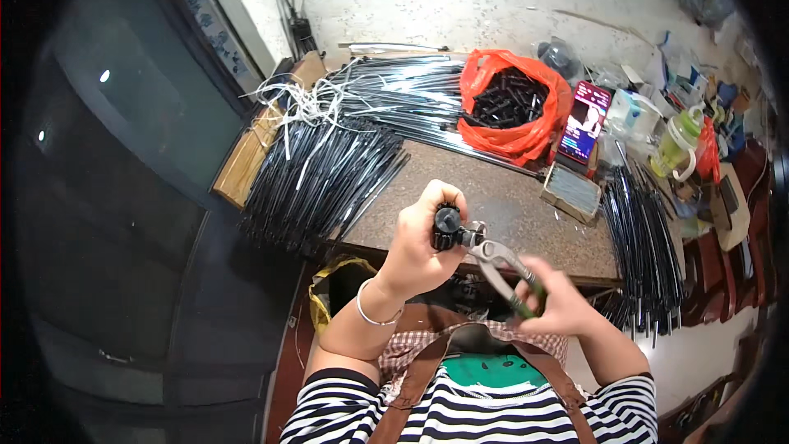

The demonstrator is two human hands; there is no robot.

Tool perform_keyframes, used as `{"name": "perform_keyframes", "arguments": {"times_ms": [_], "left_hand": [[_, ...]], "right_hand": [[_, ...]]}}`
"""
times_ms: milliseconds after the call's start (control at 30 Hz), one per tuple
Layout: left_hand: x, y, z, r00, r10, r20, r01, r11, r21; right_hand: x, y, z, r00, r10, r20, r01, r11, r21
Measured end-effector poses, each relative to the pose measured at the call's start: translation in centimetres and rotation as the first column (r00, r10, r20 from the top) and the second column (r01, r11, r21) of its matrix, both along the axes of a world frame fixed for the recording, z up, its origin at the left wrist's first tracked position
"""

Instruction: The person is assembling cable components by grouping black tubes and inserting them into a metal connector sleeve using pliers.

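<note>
My left hand [426, 234] is wrapped round a black piece with a round end [448, 220], held up over the table's front edge. How far this piece runs down below my fist is hidden. In my right hand [559, 300], slightly blurred, are the green-and-grey handles of a pair of pliers [496, 261]. Its jaws meet the side of the black piece, by a small metal bit [475, 233]; whether they grip it I cannot tell. Behind my left hand lies a large pile of thin dark rods [329, 181].
On the speckled tabletop [436, 166] stand a red plastic bag [485, 144] of small black parts, a lit phone [584, 123] and a small box of thin pins [573, 191]. More dark rods [645, 238] overhang the right edge. A green bottle [678, 144] stands farther right.
</note>
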State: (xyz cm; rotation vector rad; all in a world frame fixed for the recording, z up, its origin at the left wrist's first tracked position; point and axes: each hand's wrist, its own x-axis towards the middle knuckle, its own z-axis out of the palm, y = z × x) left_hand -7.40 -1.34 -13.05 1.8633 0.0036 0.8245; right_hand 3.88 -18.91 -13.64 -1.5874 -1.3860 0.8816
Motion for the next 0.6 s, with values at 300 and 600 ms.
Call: {"name": "perform_keyframes", "arguments": {"times_ms": [300,600], "left_hand": [[0.0,-1.0,1.9,0.98,-0.148,0.13,0.16,0.983,-0.09],[-0.7,0.1,1.0,0.988,-0.045,0.15,0.067,0.987,-0.144]], "right_hand": [[0.5,-1.4,-2.7,0.61,0.094,-0.787,-0.345,0.925,-0.157],[0.5,0.0,1.7,0.825,-0.267,0.499,0.051,0.913,0.404]]}}
